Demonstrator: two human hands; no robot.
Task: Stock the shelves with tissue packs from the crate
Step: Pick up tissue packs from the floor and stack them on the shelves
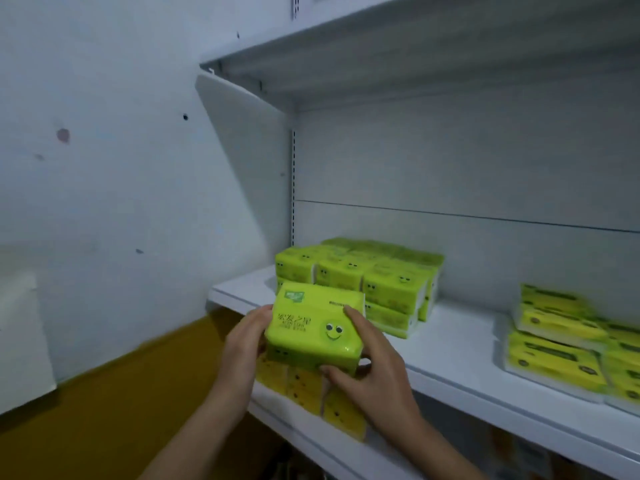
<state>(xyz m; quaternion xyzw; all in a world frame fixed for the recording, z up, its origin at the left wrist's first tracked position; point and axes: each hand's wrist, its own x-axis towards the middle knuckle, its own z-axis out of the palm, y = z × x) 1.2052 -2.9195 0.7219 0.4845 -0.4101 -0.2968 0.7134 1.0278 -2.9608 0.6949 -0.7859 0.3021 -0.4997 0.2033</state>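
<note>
Above the near left edge of the white metal shelf [460, 344], a lime-green plastic-wrapped tissue pack [313, 329] with a printed smiley face is held off the surface, gripped between both hands: the left hand [244, 344] clasps its left end, and the right hand [372, 372] pinches its right side, forefinger on top and thumb along the near lower edge. Just behind it a stack of matching green packs [360, 275] sits far left on that shelf, a second yellow-green stack [561, 341] lies well apart to the right, and yellow packs [311, 393] rest on the lower shelf [304, 434] beneath the hands.
</note>
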